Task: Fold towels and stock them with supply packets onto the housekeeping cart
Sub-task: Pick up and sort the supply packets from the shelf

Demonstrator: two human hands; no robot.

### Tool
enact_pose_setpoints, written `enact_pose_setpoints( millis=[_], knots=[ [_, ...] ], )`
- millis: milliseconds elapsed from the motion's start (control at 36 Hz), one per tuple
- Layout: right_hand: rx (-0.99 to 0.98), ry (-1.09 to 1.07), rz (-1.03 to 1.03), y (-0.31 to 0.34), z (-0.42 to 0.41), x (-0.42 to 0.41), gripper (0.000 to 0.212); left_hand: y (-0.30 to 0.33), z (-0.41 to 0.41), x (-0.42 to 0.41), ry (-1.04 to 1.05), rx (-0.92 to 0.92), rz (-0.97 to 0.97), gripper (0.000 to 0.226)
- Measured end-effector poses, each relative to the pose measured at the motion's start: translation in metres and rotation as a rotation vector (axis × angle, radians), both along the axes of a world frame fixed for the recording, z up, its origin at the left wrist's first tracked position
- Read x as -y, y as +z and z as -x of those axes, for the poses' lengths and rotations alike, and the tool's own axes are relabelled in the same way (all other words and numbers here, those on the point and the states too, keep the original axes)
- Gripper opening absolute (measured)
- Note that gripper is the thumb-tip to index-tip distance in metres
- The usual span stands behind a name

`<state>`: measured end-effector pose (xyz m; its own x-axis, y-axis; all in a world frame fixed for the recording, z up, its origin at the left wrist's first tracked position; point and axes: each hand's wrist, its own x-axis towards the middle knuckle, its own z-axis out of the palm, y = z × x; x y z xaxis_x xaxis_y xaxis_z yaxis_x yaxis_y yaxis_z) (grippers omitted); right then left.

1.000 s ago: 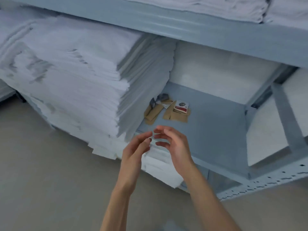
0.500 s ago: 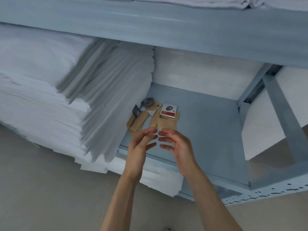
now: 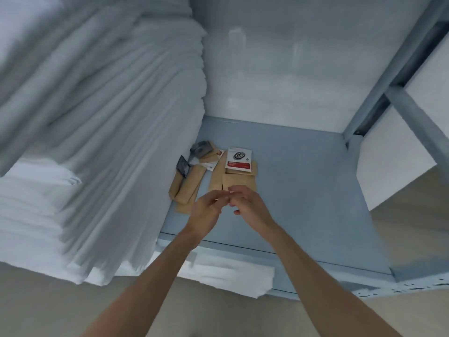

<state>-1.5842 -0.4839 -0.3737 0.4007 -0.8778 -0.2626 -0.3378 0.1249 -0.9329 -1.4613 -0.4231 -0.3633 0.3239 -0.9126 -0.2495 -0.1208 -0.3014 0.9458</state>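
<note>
On the smooth blue-grey metal shelf [image 3: 303,190] flat tan paper packets [image 3: 239,183] lie beside stacked white towels [image 3: 109,142]. Left hand [image 3: 205,211] and right hand [image 3: 247,206] hover loosely curled, empty, fingertips meeting.

You're looking into a pale blue-grey metal shelving unit [image 3: 315,190]; its flat shelf deck fills the middle of your view. Behind it stands a plain white wall [image 3: 279,69]. At your right, an upright post [image 3: 398,66] meets a diagonal brace [image 3: 420,122]. The front rail [image 3: 413,287] shows a row of punched holes. Below lies a beige floor [image 3: 60,305]. Light is soft and even.
</note>
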Motion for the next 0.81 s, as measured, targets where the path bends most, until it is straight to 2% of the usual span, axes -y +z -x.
enact_pose_setpoints(
  millis=[83,222,389,472,611,806],
  knots=[
    [-0.119,0.025,0.150,-0.034,-0.002,0.021,0.027,-0.043,-0.014,0.019,-0.040,0.120,0.015,0.023],
    [-0.374,0.023,0.474,-0.097,0.012,0.047,0.043,-0.114,-0.027,0.044,-0.060,0.333,0.122,0.026],
    [-0.379,-0.043,0.529,-0.145,0.030,0.041,0.042,-0.150,-0.024,0.044,0.084,0.329,0.259,0.024],
    [-0.385,-0.056,0.599,-0.153,0.032,0.043,0.041,-0.158,-0.027,0.039,0.147,0.402,0.335,0.024],
    [-0.442,-0.022,0.722,-0.159,0.030,0.050,0.041,-0.168,-0.030,0.030,0.099,0.540,0.418,0.026],
    [-0.503,0.010,0.793,-0.158,0.018,0.067,0.048,-0.166,-0.033,0.032,0.184,0.426,0.419,0.026]
  ],
)
